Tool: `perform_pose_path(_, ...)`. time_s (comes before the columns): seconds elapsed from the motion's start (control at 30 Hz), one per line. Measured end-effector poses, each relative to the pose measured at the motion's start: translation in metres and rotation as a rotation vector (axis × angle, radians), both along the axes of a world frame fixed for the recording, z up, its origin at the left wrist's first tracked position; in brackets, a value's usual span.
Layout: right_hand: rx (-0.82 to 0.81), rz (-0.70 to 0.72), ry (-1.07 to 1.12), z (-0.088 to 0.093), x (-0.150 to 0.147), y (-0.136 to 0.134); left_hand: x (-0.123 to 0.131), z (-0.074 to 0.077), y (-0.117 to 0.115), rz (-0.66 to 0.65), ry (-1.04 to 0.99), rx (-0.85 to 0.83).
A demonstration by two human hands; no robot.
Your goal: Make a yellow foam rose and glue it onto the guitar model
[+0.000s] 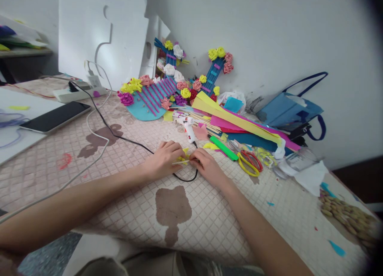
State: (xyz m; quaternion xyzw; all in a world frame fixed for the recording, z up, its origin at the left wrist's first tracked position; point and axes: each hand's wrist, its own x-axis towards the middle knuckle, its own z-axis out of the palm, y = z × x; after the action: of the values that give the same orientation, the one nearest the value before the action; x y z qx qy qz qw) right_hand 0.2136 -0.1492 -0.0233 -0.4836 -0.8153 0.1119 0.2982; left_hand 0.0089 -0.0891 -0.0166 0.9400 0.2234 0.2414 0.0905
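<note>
My right hand (208, 168) is closed, its fingertips pinching one end of a thin pale stick (181, 162). Opposite it, my left hand (164, 159) has its fingers curled over a small piece of yellow crepe paper (186, 152) beside the stick. Part of the paper is hidden by the fingers. Just beyond both hands lies a white glue gun (189, 130), and its black cord (187, 180) loops on the table beneath them. To the right of my right hand are a green utility knife (224, 147) and scissors (249, 164) with red and yellow handles.
Behind stand craft pieces with paper flowers (151, 98), beside stacked coloured paper (239, 122) and wooden sticks (206, 122). A phone (56, 116) and power strip (73, 93) sit left, with a white cable (89, 158) crossing the table. Peanuts (344, 214) and a blue bag (289, 108) are at right.
</note>
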Motion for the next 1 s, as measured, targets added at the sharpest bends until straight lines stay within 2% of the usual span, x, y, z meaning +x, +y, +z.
perform_pose_path(0.47,0.049,0.006,-0.068,-0.004,0.0,0.004,0.01,-0.002,-0.009,0.039,0.063,0.22)
perform_pose_path(0.67,0.064,0.021,-0.082,-0.005,0.003,0.006,0.011,-0.005,-0.008,-0.008,0.038,0.212)
perform_pose_path(1.0,0.081,0.026,-0.136,-0.003,0.002,0.004,0.008,-0.005,-0.008,-0.01,0.008,0.178)
